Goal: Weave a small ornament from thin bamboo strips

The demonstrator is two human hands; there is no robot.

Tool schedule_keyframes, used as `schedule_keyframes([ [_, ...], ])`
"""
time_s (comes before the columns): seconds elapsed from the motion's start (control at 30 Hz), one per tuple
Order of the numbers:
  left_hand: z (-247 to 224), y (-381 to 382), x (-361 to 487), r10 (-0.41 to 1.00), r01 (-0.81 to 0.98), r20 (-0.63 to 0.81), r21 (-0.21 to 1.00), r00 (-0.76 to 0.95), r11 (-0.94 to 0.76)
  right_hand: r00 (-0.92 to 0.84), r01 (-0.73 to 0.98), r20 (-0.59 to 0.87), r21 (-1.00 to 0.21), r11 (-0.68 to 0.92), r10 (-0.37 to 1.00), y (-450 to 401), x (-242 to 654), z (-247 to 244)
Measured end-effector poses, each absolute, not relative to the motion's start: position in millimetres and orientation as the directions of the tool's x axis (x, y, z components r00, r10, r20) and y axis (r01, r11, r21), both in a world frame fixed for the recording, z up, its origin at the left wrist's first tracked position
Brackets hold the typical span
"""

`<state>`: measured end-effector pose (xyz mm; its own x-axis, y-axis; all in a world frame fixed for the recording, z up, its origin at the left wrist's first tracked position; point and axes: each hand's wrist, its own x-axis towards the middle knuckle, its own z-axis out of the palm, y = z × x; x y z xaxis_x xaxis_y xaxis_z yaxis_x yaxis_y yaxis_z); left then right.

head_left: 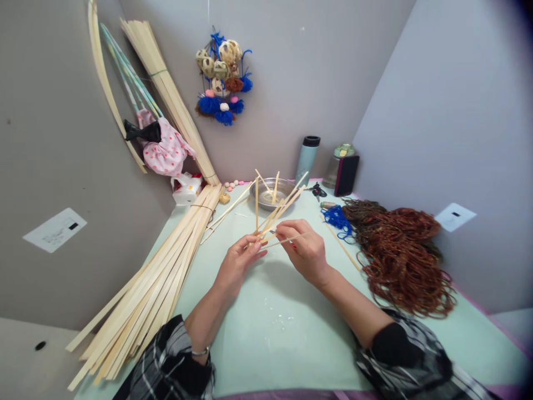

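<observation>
Above the middle of the pale green table [250, 333], my left hand [239, 258] pinches a cluster of thin bamboo strips [283, 208] where they cross. The strips fan up and to the right, and one stands nearly upright. My right hand [306, 250] is closed beside the crossing, its fingertips on one of the strips; the exact grip is partly hidden behind the fingers. Just beyond the hands sits a metal bowl [253, 201] with liquid and a few strip ends in it. Small wet drops show on the table below my hands.
A big bundle of bamboo strips [154, 294] lies at the left. Brown cord [408, 261] and blue yarn [335, 218] are heaped at the right. Scissors [318, 190], a tumbler [308, 161], a bottle [332, 169] and a phone [347, 175] stand or lie at the back.
</observation>
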<state>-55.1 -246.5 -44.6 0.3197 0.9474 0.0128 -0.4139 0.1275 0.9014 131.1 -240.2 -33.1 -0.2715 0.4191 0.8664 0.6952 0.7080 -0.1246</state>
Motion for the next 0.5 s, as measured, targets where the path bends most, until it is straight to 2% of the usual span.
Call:
schedule_keyframes([
  [0.1, -47.9, -242.0, -57.0, 0.965, -0.471, -0.032, 0.868, 0.261, 0.157, -0.270, 0.738, 0.840, -0.132, 0.661, 0.470, -236.7, 135.2, -33.0],
  [0.17, -50.1, -237.7, -59.6, 0.979, -0.509, -0.054, 0.847, 0.198, 0.150, -0.244, 0.829, 0.757, -0.162, 0.535, 0.606, -232.9, 141.2, -31.4],
  [0.23, -51.3, -233.3, -63.0, 0.989, -0.538, -0.071, 0.833, 0.127, 0.129, -0.196, 0.924, 0.577, -0.163, 0.346, 0.793, -229.3, 148.7, -28.4],
  [0.3, -51.3, -229.5, -66.8, 0.995, -0.552, -0.088, 0.827, 0.053, 0.103, -0.143, 0.978, 0.326, -0.097, 0.184, 0.934, -227.4, 155.6, -24.7],
  [0.4, -50.2, -225.2, -72.1, 0.995, -0.556, -0.096, 0.829, -0.041, 0.057, -0.119, 0.993, 0.007, 0.016, 0.119, 0.993, -228.4, 161.5, -19.7],
  [0.5, -50.6, -222.1, -75.9, 0.991, -0.552, -0.086, 0.833, -0.101, 0.016, -0.139, 0.989, -0.122, 0.026, 0.143, 0.983, -231.0, 163.3, -17.8],
])
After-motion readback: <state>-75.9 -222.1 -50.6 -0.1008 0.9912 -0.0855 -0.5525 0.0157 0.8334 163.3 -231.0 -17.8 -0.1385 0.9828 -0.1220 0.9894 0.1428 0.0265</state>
